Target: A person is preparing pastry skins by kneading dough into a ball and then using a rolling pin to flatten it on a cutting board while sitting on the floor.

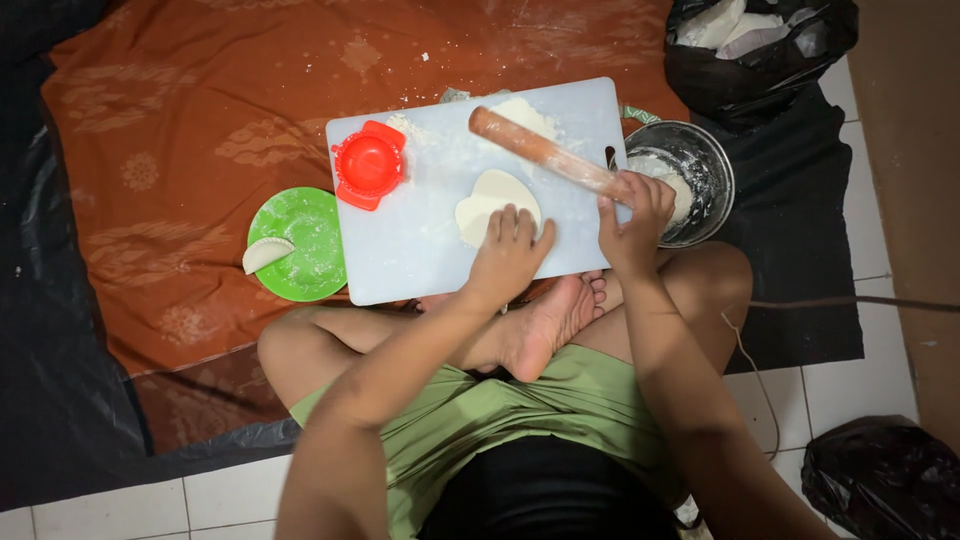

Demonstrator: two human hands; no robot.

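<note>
A white cutting board (pixel 420 250) lies on an orange cloth in front of my crossed legs. My left hand (pixel 508 252) rests fingers-down on the near edge of a flat piece of dough (pixel 492 196) on the board. My right hand (pixel 634 220) grips the near end of a wooden rolling pin (pixel 540 150), which lies diagonally across the board's far right part. A small lump of dough (pixel 525 112) sits behind the pin. A red round dumpling mould (pixel 369 164) lies open at the board's left edge.
A green plate (pixel 310 250) left of the board holds one folded dumpling (pixel 264 253). A floured steel bowl (pixel 700 170) stands right of the board. A black bag (pixel 760 45) with white packets is at top right, another black bag (pixel 885 475) at bottom right. White floor tiles surround the cloth.
</note>
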